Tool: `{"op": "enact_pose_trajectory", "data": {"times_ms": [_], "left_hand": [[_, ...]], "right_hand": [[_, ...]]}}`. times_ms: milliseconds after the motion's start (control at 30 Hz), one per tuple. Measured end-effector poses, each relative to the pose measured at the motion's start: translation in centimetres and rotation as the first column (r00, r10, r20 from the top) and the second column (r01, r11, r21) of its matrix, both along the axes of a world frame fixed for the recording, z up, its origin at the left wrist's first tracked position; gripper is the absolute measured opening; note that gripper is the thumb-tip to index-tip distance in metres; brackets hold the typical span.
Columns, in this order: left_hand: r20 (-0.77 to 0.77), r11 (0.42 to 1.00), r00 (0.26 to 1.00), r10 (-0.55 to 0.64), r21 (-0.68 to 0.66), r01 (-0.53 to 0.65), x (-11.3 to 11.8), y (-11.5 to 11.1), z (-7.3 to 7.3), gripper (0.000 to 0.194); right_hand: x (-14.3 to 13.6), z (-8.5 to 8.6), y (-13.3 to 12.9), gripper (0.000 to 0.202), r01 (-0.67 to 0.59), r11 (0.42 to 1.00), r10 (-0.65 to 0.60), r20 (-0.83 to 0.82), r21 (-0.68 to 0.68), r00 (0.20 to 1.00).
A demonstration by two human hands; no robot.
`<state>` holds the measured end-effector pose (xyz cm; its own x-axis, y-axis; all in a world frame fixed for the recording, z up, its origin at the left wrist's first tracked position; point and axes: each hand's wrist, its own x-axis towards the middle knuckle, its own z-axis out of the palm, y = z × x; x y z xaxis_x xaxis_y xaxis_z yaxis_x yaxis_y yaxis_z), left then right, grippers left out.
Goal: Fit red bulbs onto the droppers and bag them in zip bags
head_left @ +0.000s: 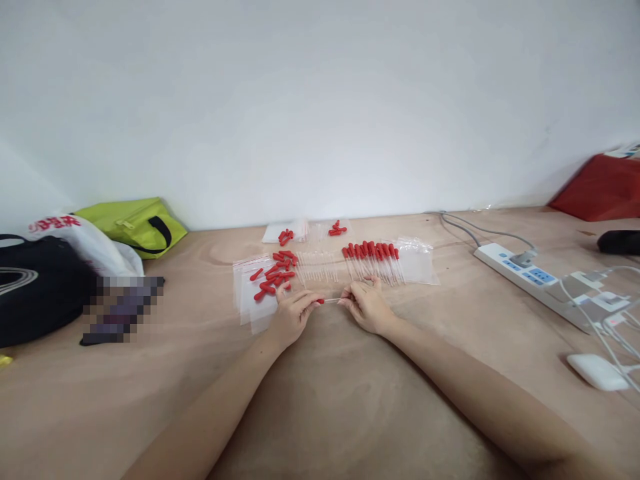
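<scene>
A pale wall (320, 120) rises behind the wooden tabletop (345, 400), which carries everything else. At the left side sits a black bag (45, 287), and at the far right a red bag (603, 190) lies near the wall. A lime-green bag (133, 223) with a black strap lies at the back left, next to a white plastic bag (103, 247) with red lettering. On the right, a white power strip (530, 280) with plugs and cables runs diagonally, and a white rounded case (597, 371) lies near its front end. Clear zip bags (247, 303) are spread left of centre, under a loose scatter of red rubber bulbs (273, 275); more clear bags (417, 261) lie right of centre, beside a row of red-capped tubes (370, 257) with their bulbs toward the wall. Between these groups is a row of thin, clear bare tubes (320, 267). The left hand (289, 319) and right hand (369, 308) meet in front of the rows, near the tabletop. The left fingers are closed on a red bulb (321, 301), and the right fingers pinch the other end of a slim clear tube (332, 301), which spans the gap between the hands roughly level.
</scene>
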<state>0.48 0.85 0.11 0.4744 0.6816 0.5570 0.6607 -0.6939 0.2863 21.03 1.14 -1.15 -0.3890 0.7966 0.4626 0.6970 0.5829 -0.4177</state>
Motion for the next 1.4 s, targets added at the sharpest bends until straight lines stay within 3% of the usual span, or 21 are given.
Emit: {"op": "enact_pose_trajectory", "data": {"times_ms": [167, 433, 700, 933, 1400], "left_hand": [[-0.004, 0.999, 1.000, -0.010, -0.032, 0.010, 0.1, -0.1, 0.1, 0.025], [-0.002, 0.988, 0.992, -0.124, -0.097, 0.123, 0.2, -0.2, -0.5, 0.025], [0.002, 0.992, 0.995, -0.102, -0.079, 0.101, 0.3, -0.1, -0.7, 0.024], [-0.049, 0.996, 0.995, -0.091, 0.001, 0.091, 0.7, -0.6, -0.3, 0.017], [-0.078, 0.993, 0.992, -0.104, 0.048, 0.108, 1.3, -1.1, 0.0, 0.018]], "right_hand": [[0.1, 0.0, 0.0, 0.013, -0.033, 0.999, 0.033, -0.030, 0.001, 0.999], [0.6, 0.2, 0.3, 0.018, -0.165, 0.986, 0.164, -0.057, -0.009, 0.985], [0.3, 0.2, 0.0, 0.022, -0.086, 0.990, 0.080, 0.057, 0.115, 0.995], [-0.2, 0.1, -0.8, 0.028, -0.075, 0.958, 0.032, 0.155, 0.277, 0.987], [-0.7, -0.5, -0.8, 0.031, -0.124, 0.961, 0.091, 0.141, 0.246, 0.986]]}}
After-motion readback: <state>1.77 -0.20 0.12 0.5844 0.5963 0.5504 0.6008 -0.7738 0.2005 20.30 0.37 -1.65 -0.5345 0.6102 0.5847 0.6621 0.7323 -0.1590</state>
